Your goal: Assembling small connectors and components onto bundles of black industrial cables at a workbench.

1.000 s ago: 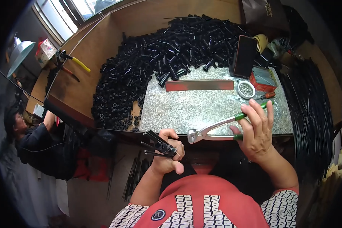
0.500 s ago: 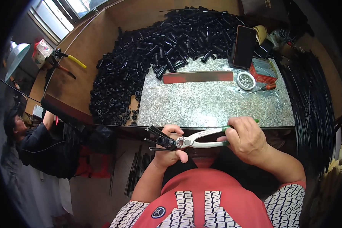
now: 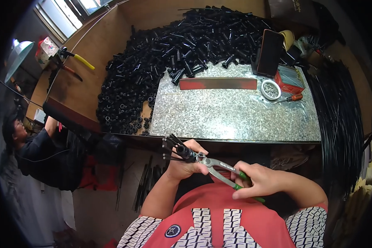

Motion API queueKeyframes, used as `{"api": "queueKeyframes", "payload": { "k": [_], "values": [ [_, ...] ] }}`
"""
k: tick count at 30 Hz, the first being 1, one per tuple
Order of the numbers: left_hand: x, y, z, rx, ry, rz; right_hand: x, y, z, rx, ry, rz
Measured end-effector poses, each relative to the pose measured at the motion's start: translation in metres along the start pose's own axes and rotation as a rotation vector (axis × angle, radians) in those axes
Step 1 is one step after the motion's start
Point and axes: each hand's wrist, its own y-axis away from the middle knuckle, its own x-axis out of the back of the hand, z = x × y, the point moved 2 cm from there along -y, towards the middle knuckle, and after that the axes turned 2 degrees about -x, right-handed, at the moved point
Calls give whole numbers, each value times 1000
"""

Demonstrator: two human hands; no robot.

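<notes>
My left hand [image 3: 178, 168] is closed round a short black tubular fitting [image 3: 187, 153] with several thin black rods fanned about it. The rods' light-tipped ends point left. In my right hand [image 3: 261, 180] is a pair of end-cutting pliers [image 3: 220, 170] with green grips. Its jaws are at the fitting's right end, where a bit of thin wire shows beside my left fingertips. The pliers slope down to the right, the handles slightly spread. Whether the jaws bite the wire is too small to tell.
Beyond my hands, a speckled slab [image 3: 206, 115] bears a long red-edged strip [image 3: 218, 84], a round white dish [image 3: 270, 90], a screwdriver [image 3: 294, 97] and a phone [image 3: 270, 53]. Black fittings [image 3: 182, 49] heap behind it. Long black rods [image 3: 339, 111] lie right; another person [image 3: 41, 149] is left.
My right hand has come down and left, swinging the pliers from nearly level to a slope. The fitting and rods in my left hand have shifted slightly right and tilted.
</notes>
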Motion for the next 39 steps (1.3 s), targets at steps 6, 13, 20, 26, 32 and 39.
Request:
{"api": "queueKeyframes", "payload": {
  "k": [6, 13, 20, 26, 32, 39],
  "values": [
    [-2, -1, 5, 105, 90, 76, -3, 2, -1, 245, 543, 513],
    [-5, -2, 10, 18, 1, -15, -13, 0, 19, -281, -644, -250],
    [-1, -2, 5, 6, -50, 94, -2, -2, 16, 493, 836, 805],
    [-5, -6, 12, 97, 32, -94, -5, -6, 61, -201, -774, -268],
    [-4, -9, 6, 73, -73, -16, 0, -4, 34, -109, -145, -23],
    [-9, -7, 5, 102, 22, -96, 1, -4, 48, 381, 412, 500]
  ]
}}
